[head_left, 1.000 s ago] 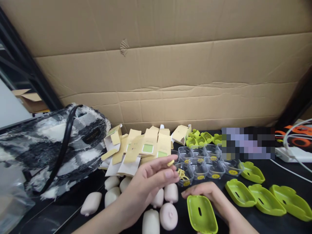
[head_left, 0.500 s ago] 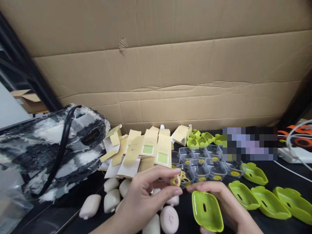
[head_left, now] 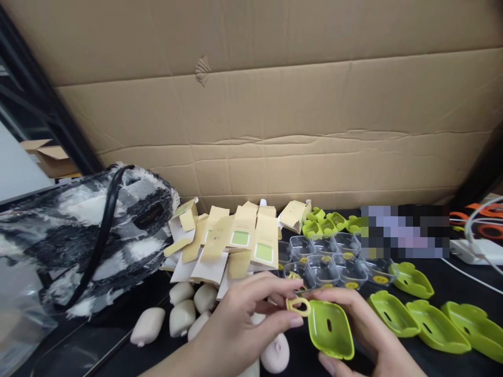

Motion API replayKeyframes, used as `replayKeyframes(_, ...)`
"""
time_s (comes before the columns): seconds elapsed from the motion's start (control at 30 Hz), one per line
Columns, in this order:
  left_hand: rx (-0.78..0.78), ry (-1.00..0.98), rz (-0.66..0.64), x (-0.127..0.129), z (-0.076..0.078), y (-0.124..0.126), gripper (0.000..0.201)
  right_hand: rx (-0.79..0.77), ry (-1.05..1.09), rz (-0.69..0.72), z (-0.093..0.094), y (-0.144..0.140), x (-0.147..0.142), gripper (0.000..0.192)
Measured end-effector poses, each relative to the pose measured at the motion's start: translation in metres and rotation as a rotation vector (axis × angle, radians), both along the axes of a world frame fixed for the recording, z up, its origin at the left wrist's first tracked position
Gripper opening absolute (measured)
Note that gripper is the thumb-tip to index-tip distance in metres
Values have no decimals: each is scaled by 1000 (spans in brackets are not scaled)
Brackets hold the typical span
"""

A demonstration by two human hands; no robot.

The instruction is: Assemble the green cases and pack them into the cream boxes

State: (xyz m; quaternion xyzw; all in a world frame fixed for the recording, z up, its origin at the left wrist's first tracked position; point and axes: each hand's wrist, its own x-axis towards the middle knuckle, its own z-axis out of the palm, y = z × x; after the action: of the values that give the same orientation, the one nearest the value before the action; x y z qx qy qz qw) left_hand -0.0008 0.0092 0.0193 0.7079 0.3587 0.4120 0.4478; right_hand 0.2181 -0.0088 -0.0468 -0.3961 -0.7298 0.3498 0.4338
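The fingers (head_left: 275,287) of the left hand (head_left: 239,322) are pinched shut on a small yellow ring (head_left: 297,306), thumb below and forefinger above, holding it right against the near left edge of a green shell (head_left: 329,329); the right hand (head_left: 359,327) has its fingers curled around that green shell from behind and beneath, clamped on it, with the hollow side and its dark slot facing up; both hands hang just above the black worktop (head_left: 444,293), near the lower middle of the view; under the left hand lie pale cream oval pieces (head_left: 178,318), scattered on the worktop; just beyond the hands stands a cluster of clear plastic trays (head_left: 328,262) with yellow dots in them; to the right of these lie more green shells (head_left: 432,322) in a row, hollow side up, and a further small heap of green parts (head_left: 326,222) sits behind the trays; behind the left hand a pile of flattened tan cartons (head_left: 231,238) leans together; farther left rests a black and white fuzzy bag (head_left: 78,230); a large cardboard sheet (head_left: 275,115) stands as a wall at the back; white cables (head_left: 477,246) lie at the far right
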Motion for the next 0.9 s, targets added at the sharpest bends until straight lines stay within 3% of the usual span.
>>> replayKeyframes(0.07,-22,6,7,1,1,-1,25,-30,89,-14,0,0,-3,54)
replayKeyframes(0.17,97,91,-31,2,2,-2,15,-30,163,-22,0,0,-7,49)
replayKeyframes(0.3,237,241,-3,3,-1,-4,11,-31,89,-48,2,-1,-7,46)
replayKeyframes(0.5,450,276,-20,4,-13,-7,13,-121,85,-4,1,-3,-5,44)
replayKeyframes(0.7,538,374,-26,8,-16,-10,13,-134,32,143,2,-2,-1,56)
replayKeyframes(0.9,561,408,-9,13,-13,-15,10,-38,-2,137,-1,-4,1,64)
